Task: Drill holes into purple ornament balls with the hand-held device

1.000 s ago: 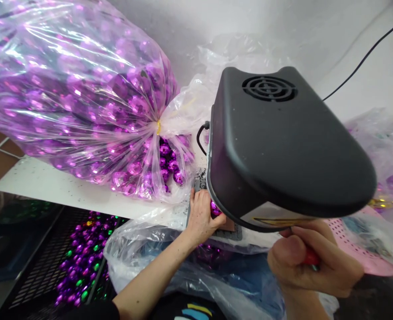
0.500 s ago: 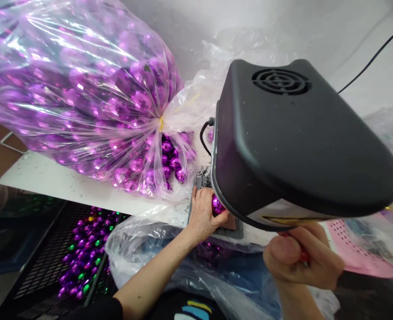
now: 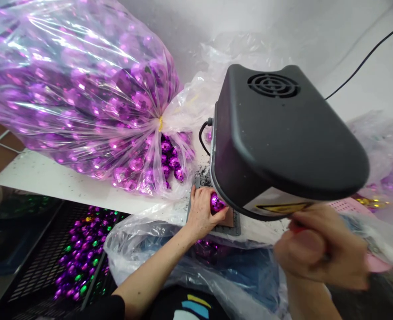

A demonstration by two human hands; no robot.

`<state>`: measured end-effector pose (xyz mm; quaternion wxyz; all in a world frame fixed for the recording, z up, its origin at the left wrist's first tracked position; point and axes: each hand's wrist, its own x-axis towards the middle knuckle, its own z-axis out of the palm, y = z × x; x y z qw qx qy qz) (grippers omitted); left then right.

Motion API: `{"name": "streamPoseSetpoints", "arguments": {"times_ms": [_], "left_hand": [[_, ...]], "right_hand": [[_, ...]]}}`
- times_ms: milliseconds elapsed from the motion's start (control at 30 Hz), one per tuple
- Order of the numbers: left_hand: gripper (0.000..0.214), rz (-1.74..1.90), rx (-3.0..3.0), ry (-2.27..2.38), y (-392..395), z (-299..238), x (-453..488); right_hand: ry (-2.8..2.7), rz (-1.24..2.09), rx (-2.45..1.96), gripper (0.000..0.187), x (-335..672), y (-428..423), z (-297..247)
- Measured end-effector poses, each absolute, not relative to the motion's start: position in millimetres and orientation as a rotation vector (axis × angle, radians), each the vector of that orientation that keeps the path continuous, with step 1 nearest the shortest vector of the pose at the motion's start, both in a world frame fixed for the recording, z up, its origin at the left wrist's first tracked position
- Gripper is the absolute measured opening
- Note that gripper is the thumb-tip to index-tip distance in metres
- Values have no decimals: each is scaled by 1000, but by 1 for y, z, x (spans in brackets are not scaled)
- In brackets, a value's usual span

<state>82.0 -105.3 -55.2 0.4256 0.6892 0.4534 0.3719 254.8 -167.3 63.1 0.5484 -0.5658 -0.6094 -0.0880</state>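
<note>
My left hand pinches a small shiny purple ball and holds it on a grey plate under the overhanging head of a black machine. My right hand, blurred by motion, is closed round a red handle just below the front of the machine's head. The ball sits half hidden under the black housing.
A big tied clear bag full of purple balls lies on the white table at the left. A black crate with purple and green balls stands lower left. Loose plastic bags lie in front. A pink perforated tray sits at right.
My right hand has moved slightly right and down on the red handle and is now blurred. The left hand still holds the purple ball in the same place under the machine.
</note>
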Motion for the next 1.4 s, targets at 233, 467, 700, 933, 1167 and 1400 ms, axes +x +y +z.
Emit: {"name": "streamPoseSetpoints", "arguments": {"times_ms": [233,467,700,933,1167,1400], "left_hand": [[43,889,2087,1071,-137,-45,58],[72,840,2192,938,-159,-29,18],[27,677,2169,1842,-32,-11,17],[44,601,1965,1704,-20,-15,20],[47,1323,1299,1106,-87,-18,24],[54,1165,1850,1021,-120,-57,39]], "right_hand": [[-1219,-413,-1303,38,257,-106,128],[-1171,-363,-1328,42,262,-101,124],[-1177,-338,-1340,34,264,-101,126],[-1191,-309,-1357,32,262,-105,127],[-1209,-318,-1315,37,260,-103,128],[-1211,-258,-1324,39,259,-107,130]]}}
